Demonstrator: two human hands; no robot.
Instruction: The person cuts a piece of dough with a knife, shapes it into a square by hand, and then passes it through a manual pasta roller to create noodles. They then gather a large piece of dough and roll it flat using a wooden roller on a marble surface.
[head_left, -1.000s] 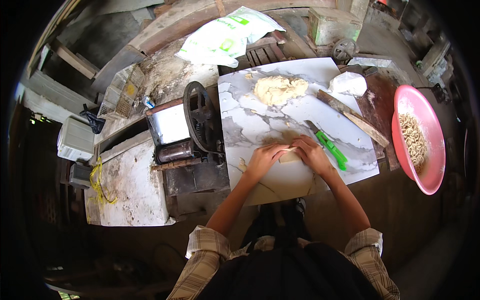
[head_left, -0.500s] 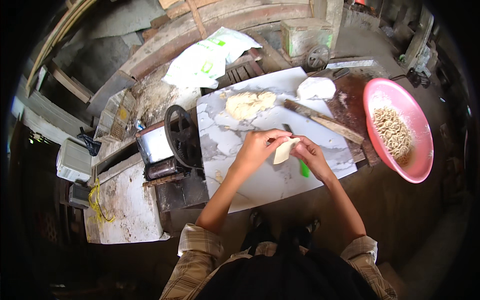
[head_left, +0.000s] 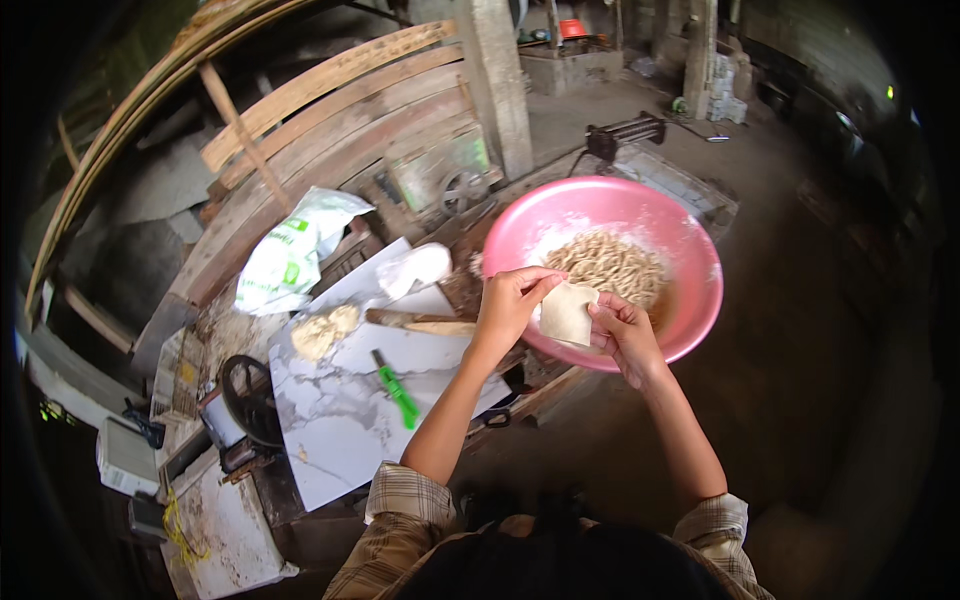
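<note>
A flat, pale sheet of dough (head_left: 567,314) is stretched between my two hands. My left hand (head_left: 515,305) pinches its upper left corner between thumb and fingers. On the other side, my right hand (head_left: 626,335) grips its right edge. Both hands hang over the near rim of a pink basin (head_left: 508,222), which has white flour on its inner wall. Twisted strands of dough (head_left: 612,262) are heaped inside, partly hidden by the sheet and my hands.
Left of me, a marbled board (head_left: 335,440) bears a dough lump (head_left: 322,332), a green-handled knife (head_left: 397,390) and a wooden stick (head_left: 420,322). A white bundle (head_left: 415,268) lies at its far edge. Beyond are a plastic sack (head_left: 300,250) and a hand-wheeled machine (head_left: 250,400).
My view and both hands have swung right, from above the marbled board to above the pink basin. The dough sheet came along and is now spread flatter between my hands.
</note>
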